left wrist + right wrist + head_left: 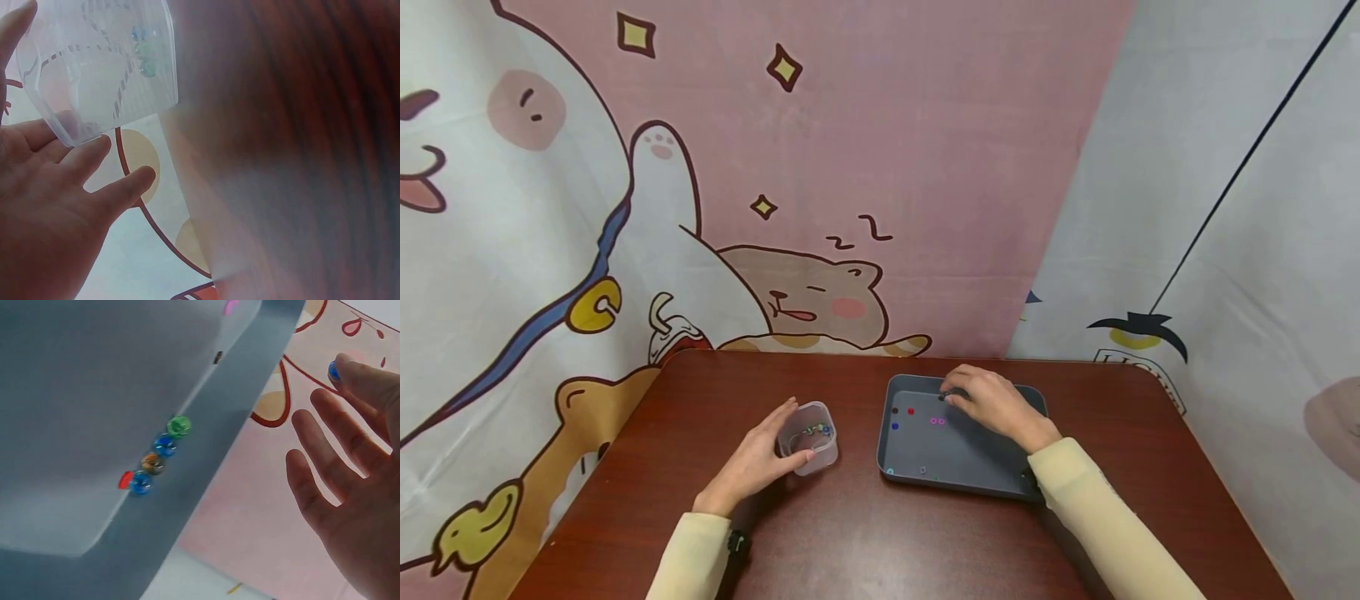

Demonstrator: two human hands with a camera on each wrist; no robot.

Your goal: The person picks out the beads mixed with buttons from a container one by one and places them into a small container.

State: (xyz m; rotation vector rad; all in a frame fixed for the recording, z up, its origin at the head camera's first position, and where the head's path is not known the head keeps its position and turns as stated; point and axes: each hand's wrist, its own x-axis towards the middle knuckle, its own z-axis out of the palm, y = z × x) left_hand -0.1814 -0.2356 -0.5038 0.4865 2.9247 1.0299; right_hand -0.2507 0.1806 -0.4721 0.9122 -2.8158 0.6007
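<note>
In the head view, the left hand (752, 469) is at the clear box (822, 459) on the left part of the counter (880, 542), thumb on the near side and fingers, fairly straight, along its left side. Small beads (825, 430) lie in the box. The right hand (992, 404) is over the far part of the grey tray (958, 457), which sits on the counter to the right of the box; its thumb and forefinger are close together. In the tray's left half are a red piece (911, 411), a blue piece (895, 427) and two pink rings (937, 421).

In the left wrist view, the left hand is spread, its fingers extended beside and against the box; blue and green beads and a dashed strand (122, 94) show through the plastic.

In the right wrist view, the right hand pinches a blue bead (334, 370) between thumb and forefinger, the other fingers spread apart. Green, blue and brown beads (165, 445) line up along one tray wall.
</note>
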